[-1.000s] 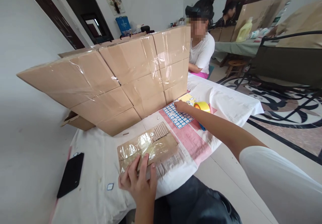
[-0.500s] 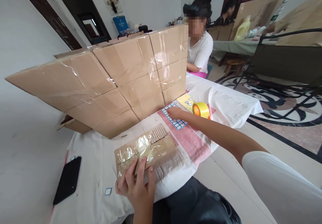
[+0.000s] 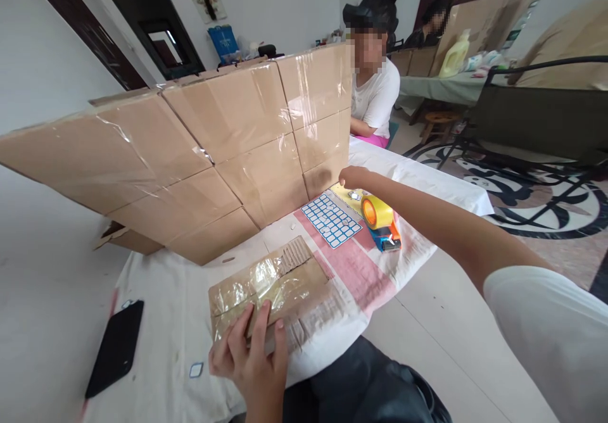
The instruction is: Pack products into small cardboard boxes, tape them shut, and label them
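My left hand [image 3: 254, 350] lies with spread fingers on a flat piece of taped cardboard [image 3: 308, 290] near the table's front edge. My right hand [image 3: 356, 176] is over the far end of a yellow printed sheet [image 3: 342, 193], close to the cardboard wall. Its fingers are curled together, and whatever they may hold is hidden. Nearer to me lies a white sheet with a blue-outlined grid [image 3: 319, 209], small pieces resting on it. A tape dispenser [image 3: 390, 238] with a yellow roll of tape [image 3: 381, 213] stands under my right forearm.
A tall wall of taped cardboard [image 3: 256, 157] divides the cloth-covered table [image 3: 175, 309]. A black phone [image 3: 115, 349] and a small blue-edged tile [image 3: 196, 370] lie at left. Beyond the wall sits a person [image 3: 377, 100] in a headset. A dark folding chair [image 3: 536, 113] stands at right.
My right hand has moved from the grid sheet away from me to the yellow sheet, uncovering the grid. My left hand stays on the cardboard. The view has shifted slightly.
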Available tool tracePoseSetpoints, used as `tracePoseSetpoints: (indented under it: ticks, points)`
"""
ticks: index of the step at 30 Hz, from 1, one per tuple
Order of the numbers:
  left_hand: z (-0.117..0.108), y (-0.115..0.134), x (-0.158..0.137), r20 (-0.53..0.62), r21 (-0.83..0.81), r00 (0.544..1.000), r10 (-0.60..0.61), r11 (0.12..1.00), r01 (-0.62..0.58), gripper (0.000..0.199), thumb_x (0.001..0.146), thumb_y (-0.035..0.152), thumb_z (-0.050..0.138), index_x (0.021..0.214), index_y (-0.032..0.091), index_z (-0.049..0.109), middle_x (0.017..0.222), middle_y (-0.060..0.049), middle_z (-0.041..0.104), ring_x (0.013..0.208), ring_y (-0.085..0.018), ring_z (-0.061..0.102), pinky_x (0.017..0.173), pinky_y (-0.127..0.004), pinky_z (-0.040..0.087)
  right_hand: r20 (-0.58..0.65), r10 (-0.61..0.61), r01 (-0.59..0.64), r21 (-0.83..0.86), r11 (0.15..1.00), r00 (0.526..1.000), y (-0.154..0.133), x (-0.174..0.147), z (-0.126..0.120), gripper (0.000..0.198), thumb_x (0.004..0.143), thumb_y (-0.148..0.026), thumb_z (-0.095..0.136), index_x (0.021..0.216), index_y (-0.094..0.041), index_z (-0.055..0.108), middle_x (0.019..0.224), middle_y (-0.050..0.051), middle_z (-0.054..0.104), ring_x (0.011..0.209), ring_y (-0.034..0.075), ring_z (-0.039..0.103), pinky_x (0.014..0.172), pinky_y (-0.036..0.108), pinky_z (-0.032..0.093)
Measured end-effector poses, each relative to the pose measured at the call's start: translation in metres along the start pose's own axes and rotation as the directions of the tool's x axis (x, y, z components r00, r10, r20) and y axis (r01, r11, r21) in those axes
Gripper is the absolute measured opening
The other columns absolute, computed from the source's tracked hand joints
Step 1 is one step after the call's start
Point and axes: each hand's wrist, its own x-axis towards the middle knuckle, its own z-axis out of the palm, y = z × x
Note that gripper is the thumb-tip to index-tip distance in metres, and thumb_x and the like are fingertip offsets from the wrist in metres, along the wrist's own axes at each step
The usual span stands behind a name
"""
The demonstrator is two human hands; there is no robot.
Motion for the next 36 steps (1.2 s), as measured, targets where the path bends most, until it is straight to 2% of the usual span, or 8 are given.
tracePoseSetpoints:
  ticks: [4,8,11,16,19,22,28,36]
  points:
    - [0.001,-0.001,0.000,-0.004,0.004,1.000,0.003,1.000,-0.003,0.032,0.089,0.038,0.066,0.119,0.028,0.072,0.118,-0.009,0.071,0.104,-0.025,0.056,0.101,-0.045,0.035,0.251,-0.066,0.087,-0.073,0.994,0.966,-0.036,-0.009,0.022,0.024,0.095,-0.029,0.068,0.115,-0.016,0.067,0.120,0.008,0.068,0.108,0.022,0.067,0.095,0.044,0.056]
    - [0.000,0.000,-0.001,0.002,-0.003,1.000,0.000,1.000,0.000,0.032,0.089,0.037,0.067,0.119,0.028,0.072,0.117,-0.009,0.071,0.103,-0.026,0.056,0.099,-0.044,0.036,0.323,-0.038,0.078,-0.112,0.991,0.946,-0.061,-0.014,0.033,0.025,0.095,-0.029,0.067,0.115,-0.014,0.067,0.121,0.009,0.069,0.110,0.023,0.067,0.097,0.046,0.055]
    - [-0.001,0.000,-0.001,0.007,-0.011,1.000,0.000,1.000,0.000,0.034,0.088,0.036,0.068,0.121,0.029,0.071,0.117,-0.009,0.071,0.104,-0.026,0.055,0.099,-0.044,0.037,0.312,-0.002,0.042,-0.121,0.992,0.950,-0.067,-0.022,0.037,0.035,0.093,-0.033,0.069,0.123,-0.015,0.065,0.126,0.013,0.067,0.115,0.027,0.065,0.098,0.046,0.054]
    - [0.001,0.000,-0.002,-0.009,-0.002,1.000,-0.003,1.000,0.003,0.032,0.088,0.037,0.067,0.119,0.028,0.072,0.118,-0.009,0.071,0.103,-0.026,0.055,0.099,-0.045,0.036,0.231,0.058,-0.032,-0.114,0.993,0.971,-0.074,-0.048,0.053,0.077,0.078,-0.052,0.077,0.141,-0.014,0.053,0.138,0.024,0.058,0.122,0.041,0.059,0.090,0.048,0.054]
    - [0.001,-0.001,-0.003,-0.005,-0.007,1.000,0.004,1.000,-0.004,0.033,0.088,0.037,0.068,0.119,0.028,0.072,0.117,-0.009,0.071,0.104,-0.026,0.056,0.099,-0.045,0.036,0.166,0.009,0.009,-0.106,0.994,0.986,-0.076,-0.058,0.064,0.057,0.085,-0.046,0.070,0.135,-0.021,0.060,0.145,0.021,0.051,0.131,0.044,0.049,0.095,0.051,0.050]
    - [-0.001,-0.001,-0.004,0.000,-0.010,1.000,0.010,1.000,-0.010,0.033,0.088,0.037,0.068,0.120,0.028,0.072,0.118,-0.009,0.070,0.105,-0.026,0.056,0.100,-0.045,0.036,0.113,-0.063,0.074,-0.091,0.993,0.992,-0.073,-0.061,0.072,0.037,0.091,-0.036,0.062,0.126,-0.024,0.067,0.138,0.017,0.056,0.132,0.039,0.048,0.101,0.049,0.046]
    - [-0.001,0.001,-0.003,-0.005,-0.017,1.000,-0.006,1.000,0.006,0.034,0.088,0.037,0.068,0.121,0.028,0.071,0.118,-0.009,0.070,0.108,-0.026,0.055,0.101,-0.046,0.036,0.085,-0.159,0.161,-0.016,0.987,0.984,-0.068,-0.056,0.083,0.034,0.096,-0.026,0.054,0.127,-0.029,0.067,0.132,0.013,0.058,0.124,0.031,0.053,0.097,0.038,0.046]
    - [-0.003,0.001,-0.002,0.009,-0.005,1.000,-0.001,1.000,0.001,0.033,0.089,0.038,0.067,0.120,0.027,0.072,0.118,-0.009,0.070,0.107,-0.026,0.056,0.101,-0.046,0.036,0.035,-0.086,0.081,0.134,0.988,0.996,-0.067,-0.040,0.099,0.026,0.096,-0.021,0.054,0.116,-0.023,0.071,0.126,0.009,0.064,0.119,0.024,0.057,0.097,0.030,0.046]
